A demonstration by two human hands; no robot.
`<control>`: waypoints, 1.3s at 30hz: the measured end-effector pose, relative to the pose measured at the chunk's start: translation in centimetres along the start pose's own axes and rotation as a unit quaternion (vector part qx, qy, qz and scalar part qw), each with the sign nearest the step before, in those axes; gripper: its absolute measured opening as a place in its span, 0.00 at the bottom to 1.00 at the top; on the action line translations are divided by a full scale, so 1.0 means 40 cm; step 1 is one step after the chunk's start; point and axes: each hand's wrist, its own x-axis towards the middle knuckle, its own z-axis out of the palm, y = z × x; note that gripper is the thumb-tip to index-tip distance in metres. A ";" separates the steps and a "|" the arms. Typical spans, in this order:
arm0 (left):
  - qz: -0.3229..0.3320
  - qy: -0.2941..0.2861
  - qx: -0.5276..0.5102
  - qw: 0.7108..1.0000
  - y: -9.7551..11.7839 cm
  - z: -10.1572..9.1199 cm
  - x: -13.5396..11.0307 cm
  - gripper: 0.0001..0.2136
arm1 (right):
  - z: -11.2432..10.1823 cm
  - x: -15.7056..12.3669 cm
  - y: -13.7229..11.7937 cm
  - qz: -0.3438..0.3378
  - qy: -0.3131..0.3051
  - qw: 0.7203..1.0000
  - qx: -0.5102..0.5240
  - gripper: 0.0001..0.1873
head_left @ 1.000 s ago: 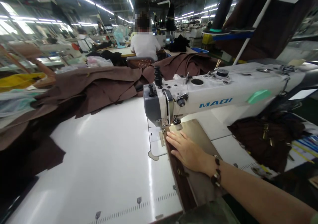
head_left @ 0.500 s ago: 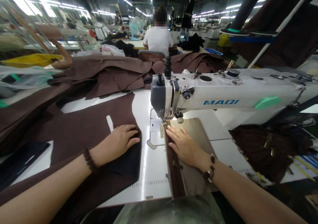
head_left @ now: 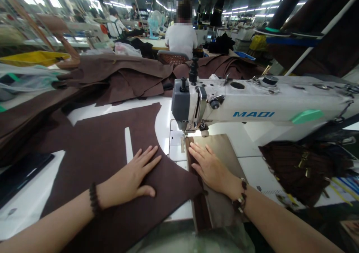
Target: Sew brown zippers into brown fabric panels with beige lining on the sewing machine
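My left hand (head_left: 137,178) lies flat with fingers spread on a large dark brown fabric panel (head_left: 106,133), which has a narrow slot cut in it. The panel's right corner reaches over a dark brown zipper strip (head_left: 201,210). My right hand (head_left: 210,167) rests with its fingers stretched out on a beige-grey fabric piece (head_left: 224,144) and the edge of the zipper strip. Both lie just in front of the needle area of the sewing machine (head_left: 218,103). A zipper pull on the strip is mostly covered by the panel.
A bundle of brown zippers with metal pulls (head_left: 297,170) lies to the right. Brown fabric pieces (head_left: 123,73) are heaped behind the table. A dark phone-like object (head_left: 25,174) is at far left. A person in white (head_left: 181,39) sits ahead, facing away.
My left hand has spread its fingers and moved slightly right and nearer. The brown panel has slid right and unfolded flat, its corner now over the zipper strip. My right hand stays in place.
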 end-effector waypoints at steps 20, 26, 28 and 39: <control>0.035 0.024 -0.198 0.979 0.203 -0.058 0.050 0.20 | 0.008 -0.022 0.000 -0.037 -0.049 0.998 -0.014 0.28; 0.018 -0.024 -0.199 0.980 0.206 -0.058 0.137 0.19 | 0.012 -0.048 -0.015 -0.062 -0.003 0.997 -0.054 0.27; 0.017 -0.040 -0.205 0.978 0.196 -0.064 0.145 0.19 | 0.010 -0.050 -0.021 -0.072 -0.004 0.995 -0.073 0.26; 0.015 -0.065 -0.202 0.977 0.135 -0.105 0.180 0.21 | 0.021 -0.052 -0.028 -0.052 0.008 0.987 -0.150 0.18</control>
